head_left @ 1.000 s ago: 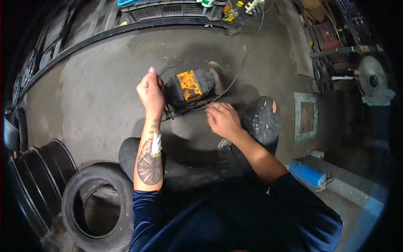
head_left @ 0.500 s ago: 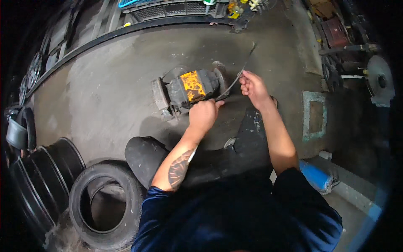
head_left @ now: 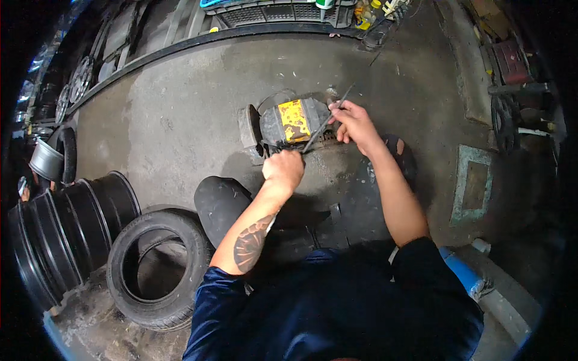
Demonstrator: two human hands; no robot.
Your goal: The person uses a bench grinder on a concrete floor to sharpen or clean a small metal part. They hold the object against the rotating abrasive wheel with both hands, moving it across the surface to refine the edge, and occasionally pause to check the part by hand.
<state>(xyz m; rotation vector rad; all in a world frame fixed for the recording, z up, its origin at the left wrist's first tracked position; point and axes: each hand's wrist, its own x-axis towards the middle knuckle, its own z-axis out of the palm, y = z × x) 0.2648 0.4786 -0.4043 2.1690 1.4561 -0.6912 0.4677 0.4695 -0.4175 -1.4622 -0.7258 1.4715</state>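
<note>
A bench grinder (head_left: 271,124) with a yellow, worn label lies on the concrete floor in front of me. Its left wheel (head_left: 248,129) shows at the side, while my right hand partly covers the other end. Both hands hold a thin, dark strip or rod (head_left: 318,137), slanting up to the right over the grinder's near right side; its exact kind is unclear. My left hand (head_left: 284,168) is closed in a fist round the lower end. Higher up, my right hand (head_left: 355,127) pinches it between thumb and fingers, with the tip sticking out beyond.
On my left lie a tyre (head_left: 117,271) and several black wheel rims (head_left: 78,222). A dark crate (head_left: 289,15) stands beyond a low metal rail (head_left: 241,31) at the far side. To the right are a greenish square frame (head_left: 456,186) on the floor and a blue roll (head_left: 462,271).
My right hand has come down closer to the grinder, still pinching the strip. The strip looked curved before and looks nearly straight now. The whole view has shifted a little.
</note>
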